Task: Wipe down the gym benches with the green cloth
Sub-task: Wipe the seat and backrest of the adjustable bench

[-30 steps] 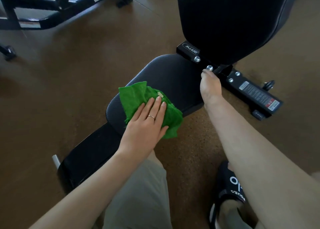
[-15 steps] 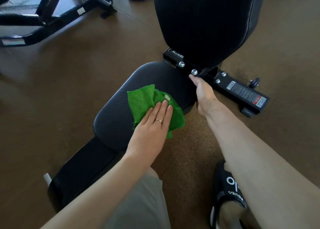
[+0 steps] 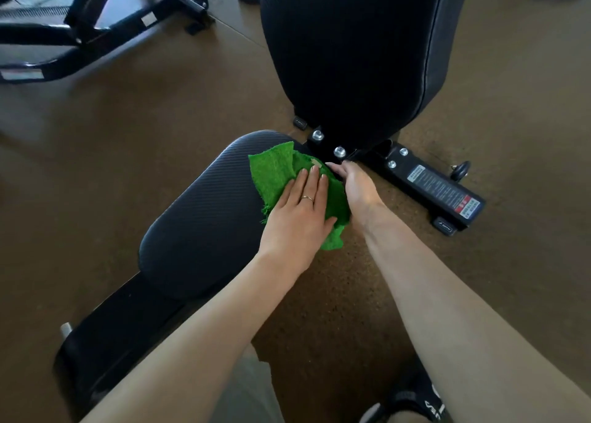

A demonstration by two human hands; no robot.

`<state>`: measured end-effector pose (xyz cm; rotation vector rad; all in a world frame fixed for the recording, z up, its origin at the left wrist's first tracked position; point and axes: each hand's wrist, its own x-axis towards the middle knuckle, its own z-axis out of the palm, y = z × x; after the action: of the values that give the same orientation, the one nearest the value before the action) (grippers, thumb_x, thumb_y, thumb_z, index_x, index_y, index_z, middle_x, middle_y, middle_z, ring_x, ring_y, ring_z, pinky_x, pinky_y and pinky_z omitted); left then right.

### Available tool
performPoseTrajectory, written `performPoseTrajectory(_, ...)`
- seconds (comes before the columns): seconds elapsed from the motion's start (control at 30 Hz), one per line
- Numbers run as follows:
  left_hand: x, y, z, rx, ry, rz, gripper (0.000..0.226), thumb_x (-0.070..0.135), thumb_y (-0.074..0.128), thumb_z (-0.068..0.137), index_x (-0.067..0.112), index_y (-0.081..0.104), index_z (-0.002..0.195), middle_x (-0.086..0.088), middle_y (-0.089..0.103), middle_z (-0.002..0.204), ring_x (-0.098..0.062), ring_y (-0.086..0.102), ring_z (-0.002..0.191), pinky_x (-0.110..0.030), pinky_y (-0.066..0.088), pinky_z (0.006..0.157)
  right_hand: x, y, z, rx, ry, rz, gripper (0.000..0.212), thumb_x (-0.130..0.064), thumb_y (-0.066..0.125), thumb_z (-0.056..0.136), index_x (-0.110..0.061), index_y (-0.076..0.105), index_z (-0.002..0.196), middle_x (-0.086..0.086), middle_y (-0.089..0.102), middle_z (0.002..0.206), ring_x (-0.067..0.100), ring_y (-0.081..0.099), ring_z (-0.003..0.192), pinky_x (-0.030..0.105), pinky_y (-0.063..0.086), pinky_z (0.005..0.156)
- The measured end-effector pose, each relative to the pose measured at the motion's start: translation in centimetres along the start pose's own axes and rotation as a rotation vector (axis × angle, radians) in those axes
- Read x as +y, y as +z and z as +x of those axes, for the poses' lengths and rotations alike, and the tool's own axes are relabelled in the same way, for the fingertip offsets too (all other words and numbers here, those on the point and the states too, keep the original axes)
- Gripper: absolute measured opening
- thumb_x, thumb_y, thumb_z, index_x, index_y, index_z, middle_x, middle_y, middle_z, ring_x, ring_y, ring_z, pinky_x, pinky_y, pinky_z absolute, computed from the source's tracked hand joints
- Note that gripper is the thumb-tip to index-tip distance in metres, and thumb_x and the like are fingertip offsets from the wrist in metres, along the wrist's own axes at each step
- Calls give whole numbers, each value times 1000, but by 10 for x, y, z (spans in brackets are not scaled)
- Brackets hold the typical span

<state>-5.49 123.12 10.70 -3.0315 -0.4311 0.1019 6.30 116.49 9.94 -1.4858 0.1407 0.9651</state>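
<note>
A green cloth (image 3: 275, 174) lies on the far end of the black textured bench seat (image 3: 204, 218). My left hand (image 3: 300, 213) lies flat on the cloth with straight fingers, pressing it onto the seat. My right hand (image 3: 356, 186) rests at the seat's right edge beside the cloth, fingertips near the hinge bolts; its fingers curve over the seat edge, and I cannot tell whether they hold the cloth. The raised black backrest (image 3: 351, 51) stands just behind the seat.
The bench's black base bar (image 3: 431, 186) with a warning label runs right across the brown floor (image 3: 96, 166). Another black machine frame (image 3: 80, 38) sits at top left. My foot in a black slipper (image 3: 415, 400) stands at the bottom right.
My left hand slid the cloth along the seat toward the backrest hinge. My right hand dropped from the hinge bolts to the seat's right edge, now beside the cloth.
</note>
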Motion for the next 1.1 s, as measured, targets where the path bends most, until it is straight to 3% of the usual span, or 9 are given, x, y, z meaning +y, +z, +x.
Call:
performPoseTrajectory(0.2, 24, -8, 33, -56, -138, -88, 69, 42, 28, 112, 9, 0, 165, -9, -3, 174, -24, -4, 161, -37, -4, 128, -26, -14, 2, -35, -28, -251, 64, -61, 34, 90, -23, 74, 123, 6, 72, 122, 24, 66, 112, 45, 49, 106)
performPoseTrajectory(0.3, 29, -8, 47, -60, -209, -140, 65, 43, 29, 111, 12, 10, 166, -5, 4, 174, -21, -2, 161, -36, -1, 130, -35, -19, 12, 9, -50, -390, 56, -50, 35, 102, -14, 65, 134, 10, 65, 130, 29, 60, 118, 40, 45, 97)
performPoseTrajectory(0.4, 31, -11, 57, -59, -281, -180, 62, 44, 26, 110, 18, 18, 166, 0, 12, 174, -17, 1, 161, -34, 0, 130, -35, -20, 17, -60, -87, -464, 52, -41, 31, 107, -19, 55, 146, 11, 55, 148, 31, 51, 134, 47, 39, 113)
performPoseTrajectory(0.5, 31, -12, 59, -66, -366, -186, 62, 47, 21, 109, 25, 15, 166, 5, 8, 174, -15, -1, 161, -35, -1, 130, -34, -21, 14, -93, -125, -515, 49, -34, 30, 109, -19, 47, 153, 10, 49, 155, 29, 45, 142, 43, 34, 118)
performPoseTrajectory(0.57, 33, -13, 54, -63, -454, -202, 62, 49, 16, 109, 28, 9, 167, 5, 1, 175, -16, -5, 161, -37, 0, 131, -35, -20, 14, -111, -136, -516, 48, -30, 31, 109, -17, 45, 153, 11, 47, 156, 29, 45, 141, 39, 34, 111)
performPoseTrajectory(0.7, 49, -18, 14, -92, -619, -247, 64, 51, 11, 109, 25, -3, 166, 3, -13, 173, -17, -12, 160, -38, -3, 131, -44, -6, 5, -190, -140, -538, 43, -27, 29, 110, -7, 55, 137, 15, 56, 139, 32, 53, 124, 40, 40, 101)
performPoseTrajectory(0.8, 66, -15, -29, -101, -643, -194, 62, 46, 15, 111, 22, 0, 167, 1, -7, 174, -19, -8, 160, -39, -1, 131, -47, -3, -1, -227, -112, -558, 35, -34, 30, 109, -15, 58, 115, 6, 59, 120, 24, 53, 107, 38, 37, 91)
performPoseTrajectory(0.9, 68, -13, -35, -67, -686, -170, 61, 45, 15, 110, 21, 13, 166, 0, 6, 174, -20, 5, 161, -38, 3, 130, -48, -9, -1, -220, -85, -554, 34, -38, 32, 107, -20, 58, 94, 6, 64, 114, 27, 59, 107, 49, 45, 101)
performPoseTrajectory(1.1, 53, -16, 9, -111, -748, -218, 63, 47, 7, 109, 21, -2, 166, 2, -9, 174, -18, -10, 160, -38, -2, 130, -49, -15, 12, -251, -123, -605, 32, -38, 29, 108, -24, 56, 99, -5, 55, 94, 19, 55, 97, 44, 44, 98)
